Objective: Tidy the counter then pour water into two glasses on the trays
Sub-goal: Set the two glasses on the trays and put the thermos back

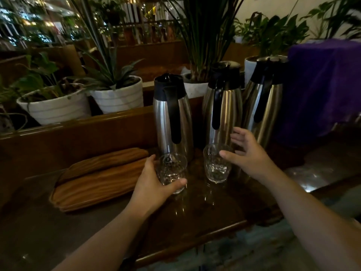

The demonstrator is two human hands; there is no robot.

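Note:
Two clear glasses stand on the dark wooden counter (195, 216). My left hand (154, 184) is wrapped around the left glass (172, 171), thumb in front of its base. The right glass (216, 163) stands free; my right hand (248, 153) hovers just to its right with fingers spread, thumb near its rim. Two wooden trays (97, 182) lie side by side to the left of the glasses, with nothing on them. Behind the glasses stand three steel jugs with black lids and handles: left (172, 114), middle (222, 106), right (263, 102).
White plant pots (117, 94) sit on a raised ledge behind the counter. A purple cloth (322, 89) covers something at the far right. A shiny steel surface (312, 175) lies lower right. The counter's front edge runs below my forearms.

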